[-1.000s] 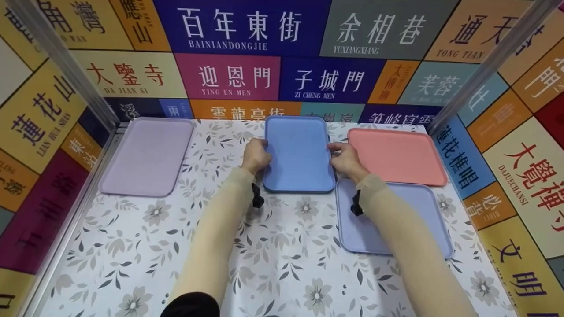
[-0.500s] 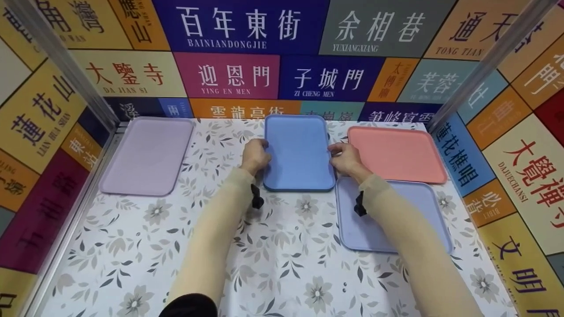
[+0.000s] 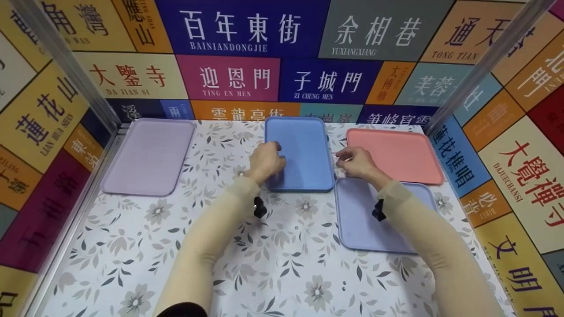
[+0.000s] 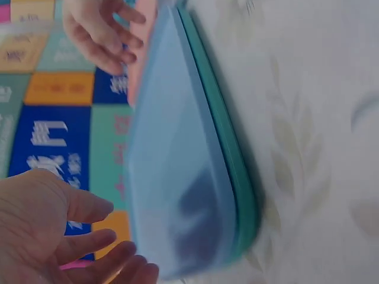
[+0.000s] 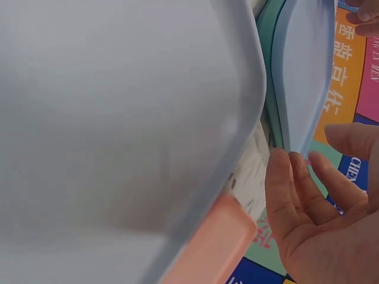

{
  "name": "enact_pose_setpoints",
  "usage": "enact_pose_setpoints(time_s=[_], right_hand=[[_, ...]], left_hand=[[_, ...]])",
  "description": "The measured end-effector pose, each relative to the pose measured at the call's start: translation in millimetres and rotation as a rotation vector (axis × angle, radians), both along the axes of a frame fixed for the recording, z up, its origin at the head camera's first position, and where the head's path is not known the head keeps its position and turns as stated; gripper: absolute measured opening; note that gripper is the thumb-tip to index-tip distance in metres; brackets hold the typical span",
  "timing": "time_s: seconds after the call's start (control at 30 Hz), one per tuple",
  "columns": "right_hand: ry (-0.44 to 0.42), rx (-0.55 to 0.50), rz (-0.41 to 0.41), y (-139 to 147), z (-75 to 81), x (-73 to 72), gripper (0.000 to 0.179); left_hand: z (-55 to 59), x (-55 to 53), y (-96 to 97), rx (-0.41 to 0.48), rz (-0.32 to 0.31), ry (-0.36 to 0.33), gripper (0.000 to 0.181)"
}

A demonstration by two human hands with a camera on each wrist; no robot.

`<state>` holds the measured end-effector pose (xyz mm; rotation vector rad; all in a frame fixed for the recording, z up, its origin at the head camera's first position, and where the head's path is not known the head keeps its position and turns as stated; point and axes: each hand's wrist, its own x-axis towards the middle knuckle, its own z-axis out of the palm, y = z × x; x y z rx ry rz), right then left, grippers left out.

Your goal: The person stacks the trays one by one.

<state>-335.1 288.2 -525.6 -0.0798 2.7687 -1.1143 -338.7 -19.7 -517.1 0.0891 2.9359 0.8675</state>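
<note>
A blue tray (image 3: 299,154) lies upright-wise at the back middle of the table. In the left wrist view a green tray (image 4: 228,160) shows directly under the blue tray (image 4: 172,136). My left hand (image 3: 267,162) hovers over the blue tray's left edge, fingers loosely bent and holding nothing. Just right of that tray, my right hand (image 3: 358,163) is apart from it, near the corner of a pink tray (image 3: 396,154). In the right wrist view its fingers (image 5: 281,189) are relaxed. Below the right forearm lies a periwinkle tray (image 3: 365,220), partly hidden by the sleeve.
A pale lilac tray (image 3: 150,156) lies at the back left. Floral cloth (image 3: 282,264) covers the table. Panels with printed characters (image 3: 238,79) stand behind and at both sides, with metal posts (image 3: 489,66) at the back corners.
Both hands have let go of the blue tray's sides. The left hand has moved right over the tray's edge, and the right hand has drawn away to the right. The trays stay in place.
</note>
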Motion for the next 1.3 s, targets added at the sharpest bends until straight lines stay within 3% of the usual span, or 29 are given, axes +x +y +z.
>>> enact_pose_setpoints(time_s=[0.23, 0.43, 0.47, 0.53, 0.67, 0.7, 0.77, 0.9, 0.93, 0.97, 1.0, 1.03, 1.13, 1.17, 1.2, 1.23, 1.3], right_hand=[[-0.046, 0.007, 0.033, 27, 21.6, 14.1, 0.040], [-0.117, 0.044, 0.054, 56, 34.0, 24.0, 0.044], [-0.136, 0.056, 0.055, 61, 35.7, 26.0, 0.045], [-0.173, 0.078, 0.058, 69, 39.4, 30.8, 0.047], [-0.231, 0.092, 0.052, 88, 45.5, 40.1, 0.050], [-0.234, 0.092, 0.052, 93, 46.4, 42.6, 0.050], [-0.236, 0.088, 0.047, 104, 47.6, 47.6, 0.050], [-0.224, 0.098, 0.051, 125, 47.1, 56.7, 0.051], [-0.224, 0.101, 0.052, 130, 46.9, 58.8, 0.051], [-0.217, 0.101, 0.056, 135, 46.3, 61.0, 0.051], [-0.215, 0.098, 0.057, 140, 46.1, 63.4, 0.050], [-0.215, 0.095, 0.058, 145, 45.5, 66.0, 0.050], [-0.225, 0.086, 0.060, 160, 43.4, 73.4, 0.049], [-0.231, 0.080, 0.059, 165, 42.5, 76.0, 0.049], [-0.242, 0.075, 0.058, 170, 41.8, 78.4, 0.050], [-0.255, 0.076, 0.055, 176, 40.8, 80.7, 0.050], [-0.280, 0.076, 0.040, 187, 39.4, 84.6, 0.051]], left_hand=[[11.4, 23.3, 21.8, 0.079, -0.118, -0.036, 0.038], [12.3, 40.8, 40.7, 0.124, -0.222, -0.060, 0.035], [-1.2, 36.9, 45.0, 0.130, -0.242, -0.040, 0.034], [-8.1, 38.7, 53.0, 0.121, -0.271, -0.050, 0.032], [-38.8, 35.4, 71.6, 0.106, -0.321, -0.031, 0.024], [-31.8, 41.7, 75.0, 0.100, -0.330, -0.061, 0.021], [-41.5, 44.2, 82.2, 0.111, -0.349, -0.050, 0.019], [-33.7, 60.4, 91.0, 0.120, -0.376, -0.100, 0.019], [-38.9, 62.3, 93.5, 0.125, -0.380, -0.087, 0.018], [-35.7, 67.3, 95.1, 0.136, -0.377, -0.109, 0.020], [-39.8, 68.0, 98.8, 0.137, -0.377, -0.131, 0.021], [-46.6, 66.1, 102.4, 0.142, -0.384, -0.160, 0.022], [-81.4, 57.3, 114.9, 0.152, -0.382, -0.167, 0.028], [-85.3, 56.7, 117.9, 0.157, -0.376, -0.199, 0.031], [-96.7, 53.5, 121.6, 0.161, -0.372, -0.200, 0.031], [-95.6, 56.6, 122.4, 0.168, -0.368, -0.215, 0.032], [-74.1, 73.3, 118.8, 0.219, -0.340, -0.272, 0.036]])
